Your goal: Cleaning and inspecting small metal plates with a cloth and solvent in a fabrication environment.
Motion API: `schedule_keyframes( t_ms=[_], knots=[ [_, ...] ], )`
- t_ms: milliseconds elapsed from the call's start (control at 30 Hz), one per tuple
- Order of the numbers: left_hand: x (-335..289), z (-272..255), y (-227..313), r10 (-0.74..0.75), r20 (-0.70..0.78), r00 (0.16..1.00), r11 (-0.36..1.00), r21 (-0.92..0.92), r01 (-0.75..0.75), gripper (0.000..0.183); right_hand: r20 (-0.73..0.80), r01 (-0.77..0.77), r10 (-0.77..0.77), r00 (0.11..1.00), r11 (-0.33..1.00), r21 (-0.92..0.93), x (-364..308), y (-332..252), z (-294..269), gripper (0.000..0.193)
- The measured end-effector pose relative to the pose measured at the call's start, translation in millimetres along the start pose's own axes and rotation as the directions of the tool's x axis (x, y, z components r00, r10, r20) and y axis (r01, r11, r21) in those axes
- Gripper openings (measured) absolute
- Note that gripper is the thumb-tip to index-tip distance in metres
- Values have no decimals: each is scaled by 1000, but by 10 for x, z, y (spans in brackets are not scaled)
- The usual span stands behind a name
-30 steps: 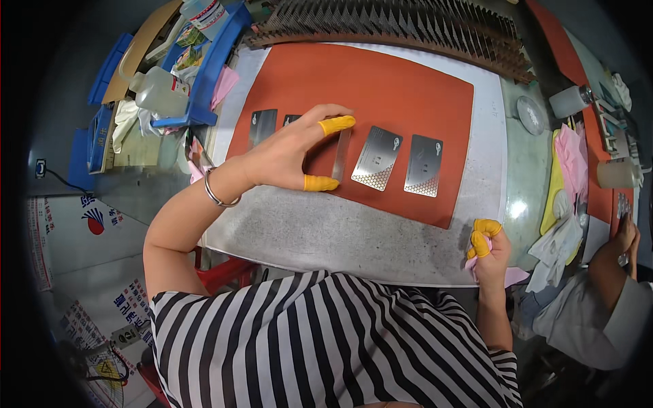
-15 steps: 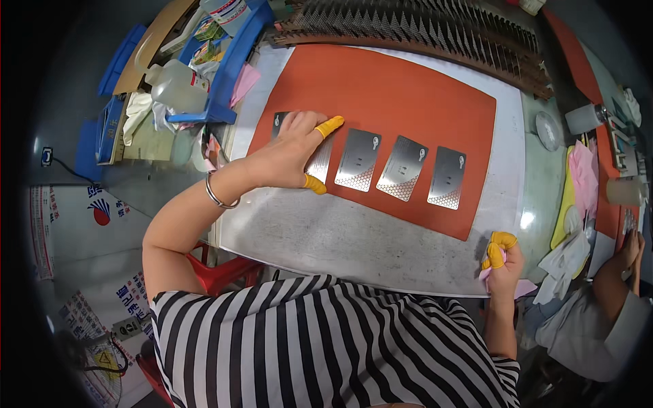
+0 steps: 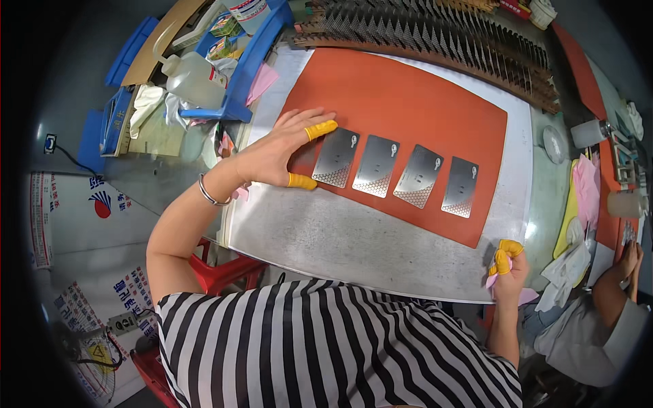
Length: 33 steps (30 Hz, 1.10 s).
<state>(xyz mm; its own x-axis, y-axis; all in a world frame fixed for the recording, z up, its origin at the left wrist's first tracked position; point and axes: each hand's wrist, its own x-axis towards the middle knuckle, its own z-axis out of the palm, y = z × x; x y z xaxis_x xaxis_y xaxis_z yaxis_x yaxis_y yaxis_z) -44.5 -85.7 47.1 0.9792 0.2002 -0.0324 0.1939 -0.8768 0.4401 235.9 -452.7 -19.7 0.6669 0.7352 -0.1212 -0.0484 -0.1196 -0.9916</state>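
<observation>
Four dark metal cards (image 3: 336, 158), each with a cut-out pattern along one end, lie in a row on an orange-red mat (image 3: 408, 95). My left hand (image 3: 289, 146), with yellow finger cots on thumb and a finger, is spread over the mat's left edge. Its covered fingertip comes close to the leftmost card. A dark patch shows between thumb and finger; I cannot make out whether a card lies beneath. At the table's right front, my right hand (image 3: 509, 272), also in yellow cots, is closed round a crumpled pink cloth (image 3: 491, 280).
A rack (image 3: 435, 47) of many upright metal pieces runs along the back. Left stands a blue tray (image 3: 241, 78) with a clear squeeze bottle (image 3: 194, 81). A round clear dish (image 3: 554, 144) and cloths (image 3: 568, 265) lie right, where another person's hand (image 3: 629, 262) shows.
My left hand has drawn left off the leftmost visible card, uncovering it. The card corner seen beyond my fingers earlier is hidden now. The whole view has shifted slightly; my right hand still grips the cloth.
</observation>
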Motion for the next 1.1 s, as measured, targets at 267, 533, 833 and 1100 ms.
schedule_keyframes(
  t_ms=[267, 533, 833, 1100],
  knots=[
    [-83, -46, -3, -278, 22, 960, 959, 54, 277, 104, -10, 5, -4, 1000, 1000, 21, 6, -21, 37, 10],
    [-148, -269, 2, -110, -100, 989, 993, 34, 114, 82, -13, -8, 7, 1000, 998, -57, -5, -17, 7, 10],
    [-390, -119, -295, -111, -75, 991, 990, -92, 104, 91, -16, -25, 23, 1000, 994, -104, 89, -207, 119, 10],
    [-566, 369, -514, -307, -468, 829, 939, -9, 343, 40, 71, 24, -15, 997, 991, -132, 601, -207, 235, 10]
  ],
)
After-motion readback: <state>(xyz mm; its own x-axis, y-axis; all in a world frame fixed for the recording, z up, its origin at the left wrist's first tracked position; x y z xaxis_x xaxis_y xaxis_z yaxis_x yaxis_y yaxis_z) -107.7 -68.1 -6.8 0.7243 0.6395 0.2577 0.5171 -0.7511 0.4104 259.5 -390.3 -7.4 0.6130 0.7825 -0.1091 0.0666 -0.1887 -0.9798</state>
